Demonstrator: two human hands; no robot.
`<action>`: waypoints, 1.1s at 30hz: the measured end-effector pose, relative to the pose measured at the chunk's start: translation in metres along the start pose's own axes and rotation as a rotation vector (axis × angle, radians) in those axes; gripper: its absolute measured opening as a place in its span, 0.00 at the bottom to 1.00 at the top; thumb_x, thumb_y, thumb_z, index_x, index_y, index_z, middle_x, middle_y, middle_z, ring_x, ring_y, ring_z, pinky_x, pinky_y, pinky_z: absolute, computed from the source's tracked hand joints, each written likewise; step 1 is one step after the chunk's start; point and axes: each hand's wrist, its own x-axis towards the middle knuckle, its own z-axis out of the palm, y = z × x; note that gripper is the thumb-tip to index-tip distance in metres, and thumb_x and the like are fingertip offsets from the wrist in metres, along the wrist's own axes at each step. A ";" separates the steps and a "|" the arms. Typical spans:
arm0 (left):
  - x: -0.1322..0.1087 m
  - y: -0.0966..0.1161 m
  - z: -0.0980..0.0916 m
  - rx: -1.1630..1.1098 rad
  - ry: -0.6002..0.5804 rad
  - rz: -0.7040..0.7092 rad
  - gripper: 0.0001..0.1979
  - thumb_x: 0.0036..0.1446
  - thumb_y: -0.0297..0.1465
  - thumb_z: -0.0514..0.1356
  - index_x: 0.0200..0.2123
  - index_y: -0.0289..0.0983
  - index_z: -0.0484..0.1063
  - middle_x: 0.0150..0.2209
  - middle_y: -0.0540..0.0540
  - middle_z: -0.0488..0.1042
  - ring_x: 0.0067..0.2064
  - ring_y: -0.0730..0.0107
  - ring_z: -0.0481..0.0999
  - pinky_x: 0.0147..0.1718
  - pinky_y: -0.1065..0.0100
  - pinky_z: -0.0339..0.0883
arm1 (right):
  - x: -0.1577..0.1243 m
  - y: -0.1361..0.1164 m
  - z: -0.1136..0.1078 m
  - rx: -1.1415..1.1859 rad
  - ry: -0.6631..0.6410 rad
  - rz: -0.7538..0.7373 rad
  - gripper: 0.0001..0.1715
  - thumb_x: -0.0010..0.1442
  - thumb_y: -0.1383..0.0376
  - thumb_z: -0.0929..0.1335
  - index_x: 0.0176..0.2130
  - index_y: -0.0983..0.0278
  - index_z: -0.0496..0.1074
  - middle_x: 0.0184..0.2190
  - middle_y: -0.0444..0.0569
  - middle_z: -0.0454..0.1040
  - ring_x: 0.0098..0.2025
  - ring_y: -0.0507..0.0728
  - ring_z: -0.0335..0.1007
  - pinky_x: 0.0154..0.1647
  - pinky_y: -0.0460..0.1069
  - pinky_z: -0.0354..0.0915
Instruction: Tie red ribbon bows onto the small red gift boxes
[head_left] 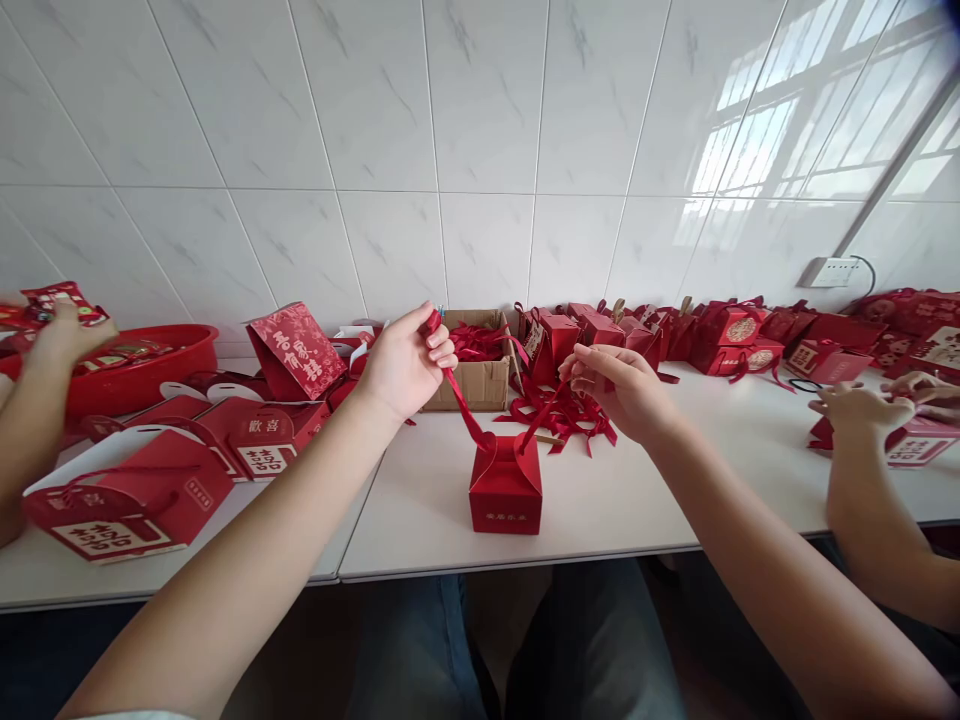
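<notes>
A small red gift box [505, 495] with faint gold lettering stands upright near the table's front edge, between my arms. A red ribbon [466, 405] runs through its top, and its two ends rise apart in a V. My left hand [411, 362] is closed in a fist around one end, up and left of the box. Up to the right, my right hand [613, 385] pinches the other end between thumb and fingers. Behind the box lies a loose heap of red ribbons [562, 415], and a cardboard box [474, 385] holding more ribbons stands behind that.
Larger red gift boxes [142, 490] and a red basin [165, 362] of packets fill the left, where another person's hand [71, 340] holds packets. Finished-looking red boxes [735, 335] line the tiled wall. At right, a co-worker's hands [862, 410] work over a box.
</notes>
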 end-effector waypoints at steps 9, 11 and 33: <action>-0.001 -0.002 0.019 0.053 -0.032 0.130 0.06 0.51 0.24 0.56 0.23 0.34 0.63 0.21 0.52 0.58 0.22 0.80 0.58 0.21 0.76 0.54 | -0.001 0.007 0.011 -0.090 -0.018 -0.211 0.21 0.55 0.47 0.68 0.41 0.57 0.77 0.46 0.46 0.74 0.46 0.56 0.70 0.43 0.48 0.65; -0.002 -0.007 0.020 0.071 -0.025 0.192 0.06 0.46 0.19 0.53 0.22 0.33 0.63 0.23 0.50 0.60 0.23 0.80 0.59 0.22 0.76 0.55 | -0.002 0.008 0.015 -0.126 0.013 -0.259 0.21 0.56 0.48 0.68 0.42 0.57 0.76 0.47 0.46 0.74 0.45 0.55 0.69 0.43 0.48 0.65; 0.007 -0.018 0.026 0.169 0.029 0.379 0.05 0.46 0.29 0.67 0.30 0.38 0.78 0.31 0.51 0.76 0.34 0.77 0.72 0.38 0.72 0.65 | 0.015 -0.003 0.032 -0.273 0.002 -0.369 0.19 0.57 0.59 0.68 0.49 0.56 0.74 0.35 0.45 0.73 0.35 0.54 0.67 0.35 0.50 0.66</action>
